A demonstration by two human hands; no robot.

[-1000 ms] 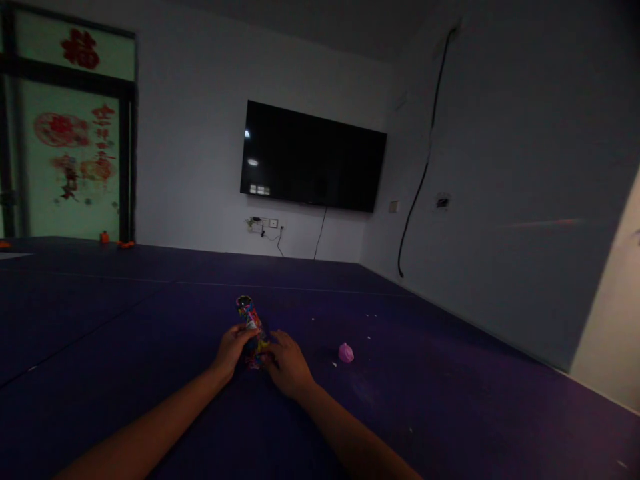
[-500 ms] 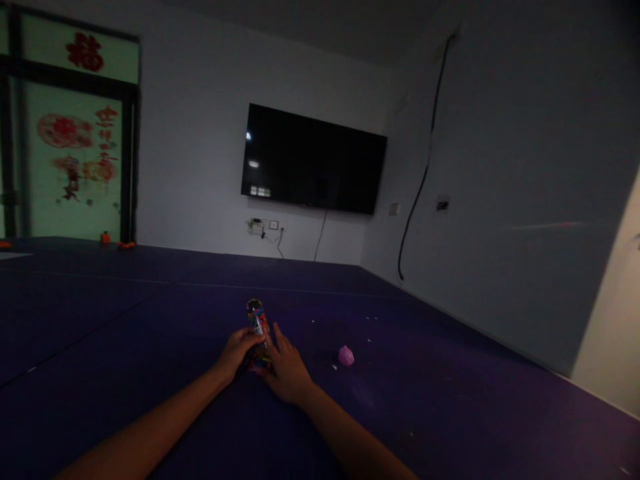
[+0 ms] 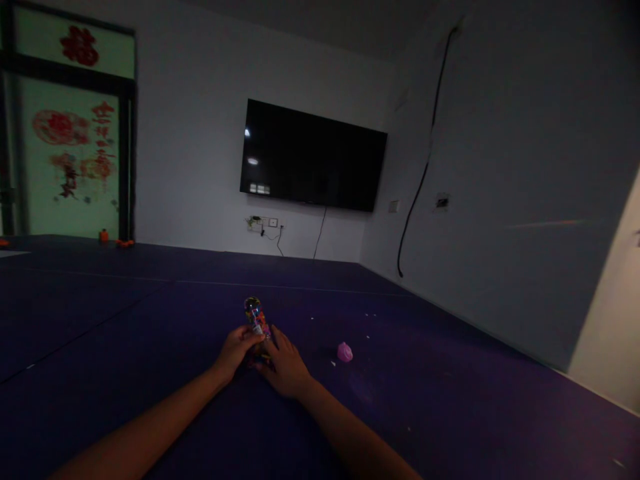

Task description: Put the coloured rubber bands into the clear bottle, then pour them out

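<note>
A shiny, multicoloured long object (image 3: 256,316) lies on the dark purple surface (image 3: 200,427), its far end pointing away from me. My left hand (image 3: 237,352) holds it from the left, with the thumb on top. From the right, my right hand (image 3: 286,366) is closed over its near part, which the fingers largely hide. What the object is cannot be made out. To the right of my right hand sits a small pink lump (image 3: 345,352), touched by neither hand.
Small white scraps are scattered around the pink lump. A black television (image 3: 314,157) hangs on the far wall, with sockets and cables below. One long black cable (image 3: 423,175) hangs at the right wall. Orange items (image 3: 125,244) lie near the glass door (image 3: 73,153).
The right fingers sit slightly closer together on the object. Otherwise both hands keep nearly the same place, and the whole view has shifted a little.
</note>
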